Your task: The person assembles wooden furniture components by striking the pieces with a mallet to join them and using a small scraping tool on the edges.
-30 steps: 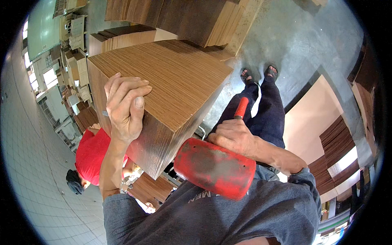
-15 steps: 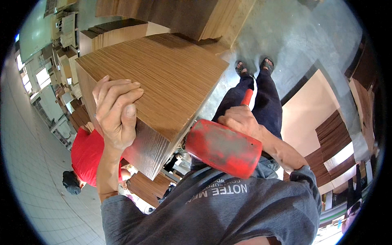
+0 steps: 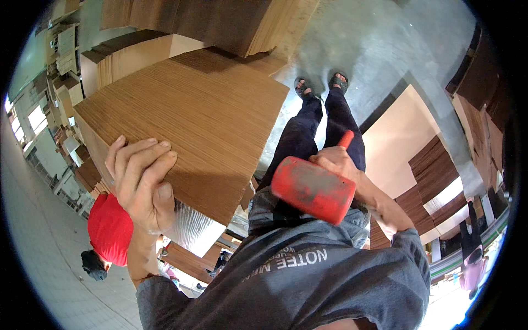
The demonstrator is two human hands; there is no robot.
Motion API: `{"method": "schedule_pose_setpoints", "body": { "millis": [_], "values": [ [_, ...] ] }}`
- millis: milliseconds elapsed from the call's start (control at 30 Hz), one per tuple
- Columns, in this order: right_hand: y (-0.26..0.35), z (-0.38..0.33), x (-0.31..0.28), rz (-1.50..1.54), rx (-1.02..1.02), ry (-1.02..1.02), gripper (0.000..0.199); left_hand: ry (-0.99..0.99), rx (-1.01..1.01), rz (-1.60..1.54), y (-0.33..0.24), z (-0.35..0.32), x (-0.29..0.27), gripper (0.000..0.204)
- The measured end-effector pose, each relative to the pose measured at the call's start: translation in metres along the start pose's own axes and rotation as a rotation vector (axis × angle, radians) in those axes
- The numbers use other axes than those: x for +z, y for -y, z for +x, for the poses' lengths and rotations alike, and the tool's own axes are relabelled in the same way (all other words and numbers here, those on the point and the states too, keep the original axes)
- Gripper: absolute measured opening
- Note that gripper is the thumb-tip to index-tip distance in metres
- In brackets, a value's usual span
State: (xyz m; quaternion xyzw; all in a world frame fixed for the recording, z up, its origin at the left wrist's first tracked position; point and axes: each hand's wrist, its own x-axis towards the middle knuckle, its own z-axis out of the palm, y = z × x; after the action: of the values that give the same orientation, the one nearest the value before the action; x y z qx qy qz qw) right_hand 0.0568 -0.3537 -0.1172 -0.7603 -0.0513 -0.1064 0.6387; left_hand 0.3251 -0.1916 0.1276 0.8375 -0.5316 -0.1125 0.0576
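Observation:
My left hand [image 3: 140, 184] lies flat over the near edge of a thick stack of brown wood-grain sheets [image 3: 198, 115], fingers spread on its top and thumb down its side. My right hand [image 3: 338, 162] grips the handle of a red mallet [image 3: 313, 190]. The scuffed, barrel-shaped head hangs just right of the stack's near corner, apart from it. My grey sleeves and dark trousers fill the lower middle.
More stacks of boards [image 3: 220, 22] stand behind the first on the grey concrete floor [image 3: 379, 49]. A pale sheet [image 3: 393, 143] and dark brown panels [image 3: 434, 170] lie at the right. A person in a red top [image 3: 110, 228] is low at the left.
The mallet has risen and shifted slightly right, away from the stack's side. My left hand has slid lower and leftward along the stack's edge as the view moved.

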Motion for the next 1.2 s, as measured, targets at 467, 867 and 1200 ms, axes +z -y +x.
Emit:
{"method": "schedule_pose_setpoints", "body": {
  "millis": [467,867,1200],
  "values": [
    [-0.032,-0.008,-0.035,0.93,1.385,-0.279,0.017,0.155,-0.047,0.05,0.001,-0.004,-0.008,0.049],
    [-0.116,-0.017,0.044,2.099,1.327,-1.071,0.01,0.192,-0.077,0.041,0.002,0.002,-0.009,0.049],
    [-0.122,0.007,0.086,1.72,1.447,-0.76,0.018,0.139,-0.046,0.002,0.008,-0.021,-0.005,0.038]
  ]
}}
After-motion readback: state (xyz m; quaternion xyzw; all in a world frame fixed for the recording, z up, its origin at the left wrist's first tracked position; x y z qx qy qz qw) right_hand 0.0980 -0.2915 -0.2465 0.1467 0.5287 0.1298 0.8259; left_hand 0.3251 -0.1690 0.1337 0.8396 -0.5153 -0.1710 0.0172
